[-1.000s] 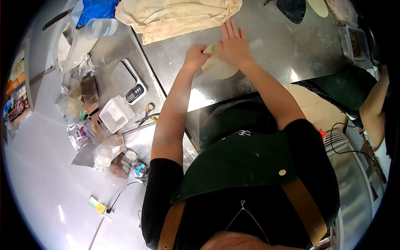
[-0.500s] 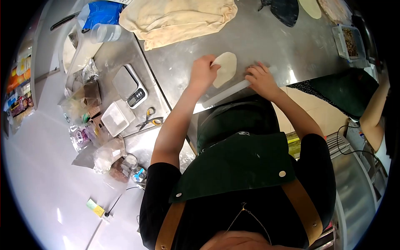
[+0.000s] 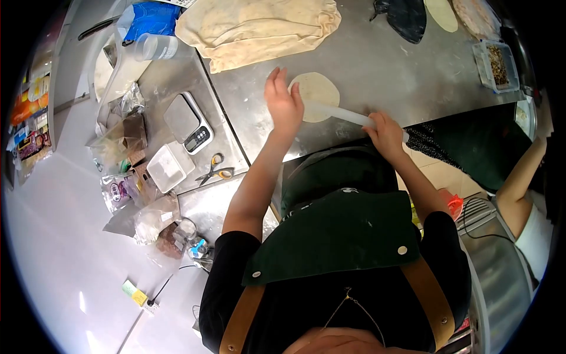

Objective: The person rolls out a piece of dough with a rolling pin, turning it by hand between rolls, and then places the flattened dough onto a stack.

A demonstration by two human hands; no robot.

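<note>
A flat round of dough (image 3: 320, 90) lies on the metal table. The white rolling pin (image 3: 348, 115) rests with one end over the lower part of the dough. My right hand (image 3: 385, 134) is closed around the pin near its other end. At the dough's left edge, my left hand (image 3: 285, 101) is raised with fingers apart and holds nothing. Above both hands a cream cloth (image 3: 259, 32) is spread across the far side of the table.
On the left are a kitchen scale (image 3: 190, 123), scissors (image 3: 216, 170), a white tray (image 3: 170, 167) and several bags. A black object (image 3: 407, 19), another dough piece (image 3: 441, 14) and a tub of grains (image 3: 496, 65) lie at the upper right. Another person's arm (image 3: 520, 183) shows far right.
My left hand has let go of the dough, which now lies flat. My right hand has closed on the rolling pin, whose left end has swung up onto the dough.
</note>
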